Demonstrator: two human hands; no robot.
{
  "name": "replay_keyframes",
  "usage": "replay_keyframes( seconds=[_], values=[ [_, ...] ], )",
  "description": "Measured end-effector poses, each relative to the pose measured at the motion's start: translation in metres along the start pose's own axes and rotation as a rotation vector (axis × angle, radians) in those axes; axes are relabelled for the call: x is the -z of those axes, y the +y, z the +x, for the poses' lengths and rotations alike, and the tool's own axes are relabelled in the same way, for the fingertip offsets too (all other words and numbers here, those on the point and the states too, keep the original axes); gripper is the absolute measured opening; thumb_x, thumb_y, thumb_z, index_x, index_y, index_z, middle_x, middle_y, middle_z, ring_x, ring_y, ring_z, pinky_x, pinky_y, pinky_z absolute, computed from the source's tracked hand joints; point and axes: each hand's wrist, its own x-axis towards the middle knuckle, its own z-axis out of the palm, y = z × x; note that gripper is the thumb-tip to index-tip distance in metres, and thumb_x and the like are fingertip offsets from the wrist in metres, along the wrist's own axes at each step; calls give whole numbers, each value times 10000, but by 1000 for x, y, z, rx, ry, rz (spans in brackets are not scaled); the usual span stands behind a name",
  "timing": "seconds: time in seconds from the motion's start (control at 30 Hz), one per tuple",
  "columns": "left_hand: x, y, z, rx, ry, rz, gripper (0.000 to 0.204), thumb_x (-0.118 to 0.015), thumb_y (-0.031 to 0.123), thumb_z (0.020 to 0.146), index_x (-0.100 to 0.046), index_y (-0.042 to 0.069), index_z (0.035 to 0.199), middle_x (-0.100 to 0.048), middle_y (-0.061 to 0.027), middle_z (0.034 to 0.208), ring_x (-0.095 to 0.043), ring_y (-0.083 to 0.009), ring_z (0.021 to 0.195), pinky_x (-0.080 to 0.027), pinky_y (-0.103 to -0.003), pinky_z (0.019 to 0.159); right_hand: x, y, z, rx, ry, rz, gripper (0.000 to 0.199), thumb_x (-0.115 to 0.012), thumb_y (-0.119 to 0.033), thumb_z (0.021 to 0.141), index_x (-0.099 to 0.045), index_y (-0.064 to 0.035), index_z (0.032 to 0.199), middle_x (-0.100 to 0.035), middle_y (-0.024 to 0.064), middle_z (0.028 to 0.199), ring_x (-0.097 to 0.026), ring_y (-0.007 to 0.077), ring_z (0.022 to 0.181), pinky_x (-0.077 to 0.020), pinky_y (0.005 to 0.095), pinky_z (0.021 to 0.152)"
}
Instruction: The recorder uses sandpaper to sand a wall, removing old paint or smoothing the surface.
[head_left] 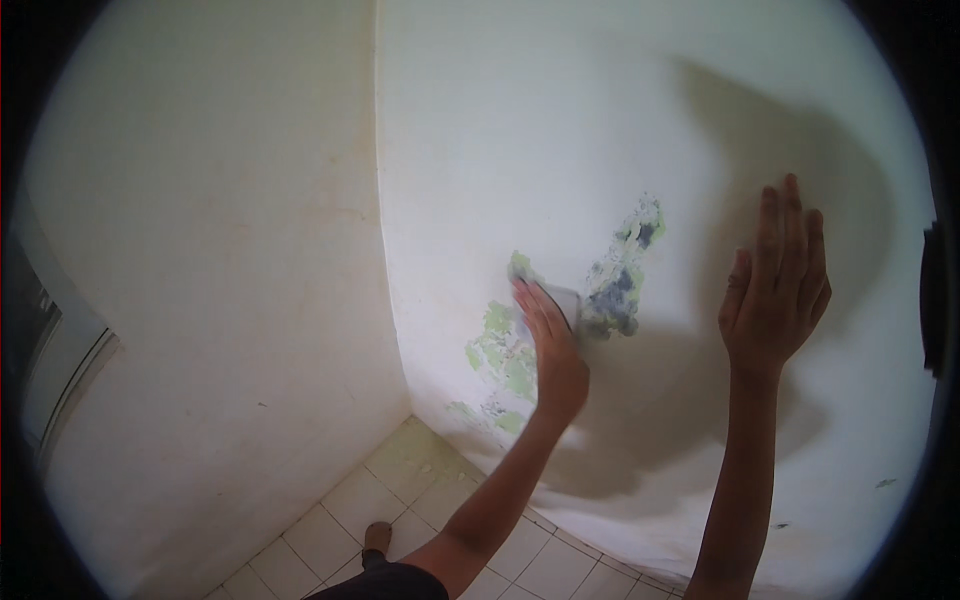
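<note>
My left hand (pixel 550 345) presses a thin grey sheet (pixel 565 303), which looks like sandpaper, against the white wall (pixel 480 130). Its fingers lie close together over the sheet, hiding part of it. Around this hand the paint has flaked off, leaving a pale green patch (pixel 487 355) to its left. A grey and green bare patch (pixel 613 295) shows just to the right of the sheet. Farther right, my right hand (pixel 778 285) rests on the wall with its fingers stretched upward and holds nothing.
A second off-white wall (pixel 220 270) meets this one at a corner on the left. Light floor tiles (pixel 365 500) lie below, with crumbs of debris (pixel 430 468) near the corner. One foot (pixel 378 537) stands there. A framed opening (pixel 60 370) is at far left, a dark object (pixel 935 300) at far right.
</note>
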Motion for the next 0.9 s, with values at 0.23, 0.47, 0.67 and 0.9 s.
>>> replay_keyframes(
  seconds=[0.23,0.47,0.67,0.9],
  values=[
    [11,-8,6,-30,-157,-31,904,-261,-221,645,28,-142,1498,55,-334,1586,74,-451,1488,29,-496,1213,-6,3,-7,6,3,-4,435,-329,-343,1054,-511,-221,1429,-489,-32,1488,-487,223,1322,-400,323,981],
    [-3,-6,-21,-33,-174,-148,865,-329,-211,683,32,-186,1469,48,-347,1577,62,-454,1489,31,-504,1214,-4,2,-2,-7,4,-15,431,-337,-338,1052,-510,-226,1431,-491,-46,1485,-495,220,1311,-401,325,975],
    [-2,-7,-1,-29,-94,-94,919,-283,-233,652,51,-129,1501,84,-321,1588,64,-467,1485,43,-549,1195,0,3,-2,-4,-27,-3,430,-324,-306,1061,-471,-213,1455,-490,-15,1486,-464,237,1347,-393,347,1029],
    [-27,5,-44,-31,-27,-292,897,-353,-208,674,45,-172,1477,59,-317,1591,59,-505,1471,40,-511,1210,-1,-3,2,-13,-4,-3,426,-324,-314,1062,-485,-213,1444,-490,-17,1485,-469,233,1340,-391,346,1028]
  ],
)
